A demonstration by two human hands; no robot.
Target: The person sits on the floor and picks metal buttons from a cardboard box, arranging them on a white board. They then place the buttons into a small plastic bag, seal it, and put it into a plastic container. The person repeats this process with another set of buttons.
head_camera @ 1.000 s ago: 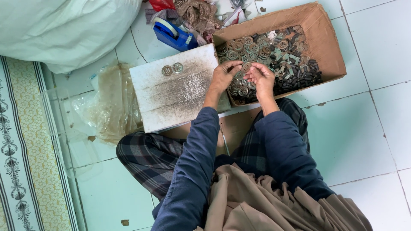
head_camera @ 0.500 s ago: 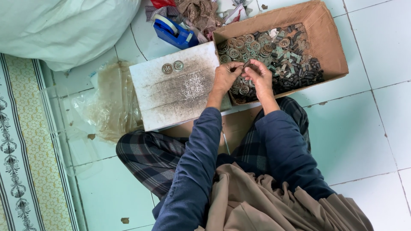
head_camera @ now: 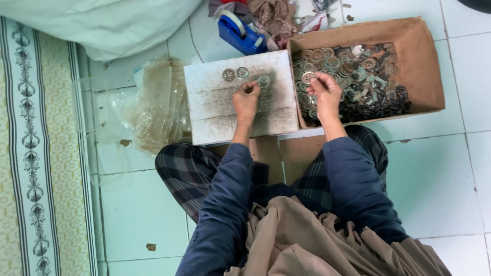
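Note:
I sit on a tiled floor with a white, smudged foam board [head_camera: 220,115] in front of my knees. My left hand [head_camera: 246,101] rests on the board, fingertips pinched beside a small round metal disc [head_camera: 264,81]. Two similar discs [head_camera: 235,74] lie in a row at the board's far edge. My right hand [head_camera: 324,91] hovers over the left end of a brown cardboard box [head_camera: 419,61] and pinches another round disc [head_camera: 307,77]. The box holds a heap of round discs and small dark metal parts [head_camera: 358,76].
A blue tape dispenser [head_camera: 240,31] and crumpled scraps lie beyond the board. A crumpled clear plastic bag [head_camera: 153,105] lies left of the board. A large white sack [head_camera: 107,23] is at the top left, and a patterned mat [head_camera: 38,153] runs along the left edge.
My left hand has moved out of the box and leftwards onto the white board, where a third disc now lies. My right hand has lifted a disc from the heap.

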